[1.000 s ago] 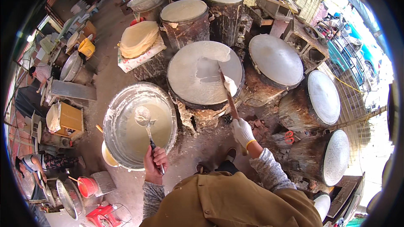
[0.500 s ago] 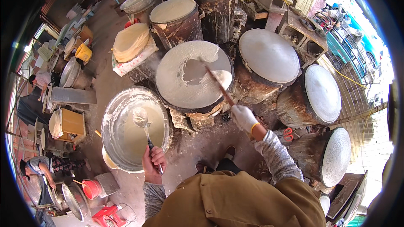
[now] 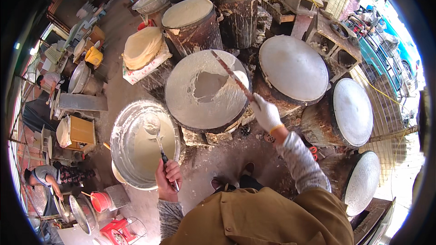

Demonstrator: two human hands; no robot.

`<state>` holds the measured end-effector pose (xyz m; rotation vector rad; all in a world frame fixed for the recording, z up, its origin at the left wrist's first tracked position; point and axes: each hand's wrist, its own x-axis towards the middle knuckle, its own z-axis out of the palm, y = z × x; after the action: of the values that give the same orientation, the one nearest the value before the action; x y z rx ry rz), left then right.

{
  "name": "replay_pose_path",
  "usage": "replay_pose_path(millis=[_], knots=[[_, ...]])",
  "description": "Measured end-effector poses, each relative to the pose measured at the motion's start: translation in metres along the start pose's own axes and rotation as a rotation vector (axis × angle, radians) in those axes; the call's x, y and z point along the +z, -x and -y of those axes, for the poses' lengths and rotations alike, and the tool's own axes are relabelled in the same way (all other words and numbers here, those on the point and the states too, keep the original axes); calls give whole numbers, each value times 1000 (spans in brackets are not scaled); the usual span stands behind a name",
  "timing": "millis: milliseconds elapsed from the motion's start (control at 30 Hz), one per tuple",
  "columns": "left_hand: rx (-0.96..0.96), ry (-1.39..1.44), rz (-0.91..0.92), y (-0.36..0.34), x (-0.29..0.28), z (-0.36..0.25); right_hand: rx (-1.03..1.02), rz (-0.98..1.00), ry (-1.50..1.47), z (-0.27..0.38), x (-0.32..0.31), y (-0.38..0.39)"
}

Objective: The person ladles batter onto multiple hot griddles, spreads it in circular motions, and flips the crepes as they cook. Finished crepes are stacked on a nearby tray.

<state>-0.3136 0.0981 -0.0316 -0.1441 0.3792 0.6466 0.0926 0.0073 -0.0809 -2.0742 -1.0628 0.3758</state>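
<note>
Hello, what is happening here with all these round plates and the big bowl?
A person stands among several round cooking plates. The right hand, in a white glove, holds a long wooden stick across the nearest round griddle, which is mostly covered with thin pale batter, with a bare patch near its middle. The left hand grips a ladle inside a large metal basin of batter. A stack of finished thin sheets lies further back.

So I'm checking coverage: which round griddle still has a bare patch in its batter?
The griddle right in front of the person, under the long stick in the right hand. A grey bare patch shows at its centre; the other domed griddles look evenly white.
</note>
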Motion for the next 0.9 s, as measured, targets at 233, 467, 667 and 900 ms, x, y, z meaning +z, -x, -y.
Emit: replay_pose_path(millis=[233,467,667,900], knots=[[38,-99,4,1,15,6,29,-1,365,-26,8,89],[-56,-107,-35,-25,29,24,35,-85,47,-12,25,-69],[-31,-168,-41,-7,27,15,212,-51,-190,4,0,-17],[-117,-201,-56,-15,30,16,243,93,-260,57,47,5]])
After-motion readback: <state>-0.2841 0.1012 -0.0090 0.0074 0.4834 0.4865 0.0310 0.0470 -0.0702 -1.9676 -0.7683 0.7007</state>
